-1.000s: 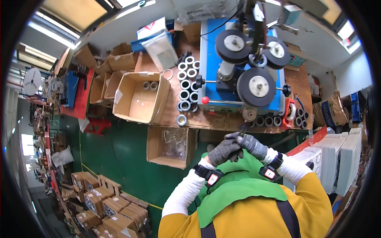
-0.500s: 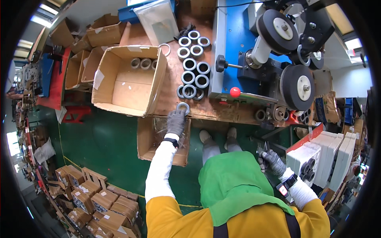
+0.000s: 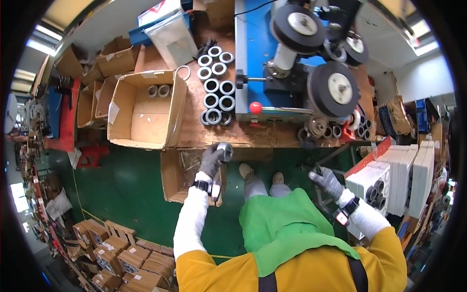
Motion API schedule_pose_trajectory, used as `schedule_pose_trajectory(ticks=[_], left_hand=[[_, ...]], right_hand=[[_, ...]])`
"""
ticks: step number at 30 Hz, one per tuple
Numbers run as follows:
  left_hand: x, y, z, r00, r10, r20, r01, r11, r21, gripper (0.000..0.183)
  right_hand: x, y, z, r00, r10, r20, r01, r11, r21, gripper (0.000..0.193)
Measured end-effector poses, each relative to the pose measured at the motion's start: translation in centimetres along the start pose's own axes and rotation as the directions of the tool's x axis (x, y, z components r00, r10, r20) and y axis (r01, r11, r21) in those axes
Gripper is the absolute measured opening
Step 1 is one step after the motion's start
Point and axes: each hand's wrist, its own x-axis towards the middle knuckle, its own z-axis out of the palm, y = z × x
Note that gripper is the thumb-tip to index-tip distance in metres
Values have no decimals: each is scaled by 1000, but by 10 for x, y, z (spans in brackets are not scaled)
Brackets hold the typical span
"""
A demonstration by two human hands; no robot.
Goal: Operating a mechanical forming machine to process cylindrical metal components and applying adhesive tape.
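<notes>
My left hand, in a dark grey glove, grips a metal ring just off the front edge of the wooden bench. The ring is tilted, with its outer wall showing. Beyond it, a cluster of similar grey metal rings lies on the bench, some overlapping. My right hand, also gloved, is closed low at the right around a small dark hand tool, whose kind I cannot make out. A cardboard box on the bench holds a few rings against its far wall.
A blue machine with black wheels and a red knob fills the bench's right. Below the bench edge stands an open cardboard box. White foam blocks stand at the right; taped cartons are stacked lower left.
My left hand has lifted the ring off the bench edge and drawn it back toward me, tilting it. My right hand has risen slightly. The view has shifted, moving the machine leftward.
</notes>
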Motion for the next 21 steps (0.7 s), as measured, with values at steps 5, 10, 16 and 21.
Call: schedule_pose_trajectory(ticks=[5, 10, 16, 21], left_hand=[[-121, 46, 94, 955, 295, 16, -291, 932, 214, 56], [-206, 79, 171, 851, 523, -32, -480, 802, 355, 53], [-245, 63, 193, 681, 721, -132, -608, 656, 447, 47], [-264, 55, 185, 695, 668, -268, -584, 741, 332, 47]], right_hand=[[14, -27, 3, 984, -91, 156, 67, 986, 151, 31], [0, -54, 28, 817, -348, 461, 78, 857, 509, 39], [-57, -49, 36, 543, -307, 781, -164, 874, 458, 43], [-78, -56, 20, 519, -637, 570, 465, 770, 436, 23]])
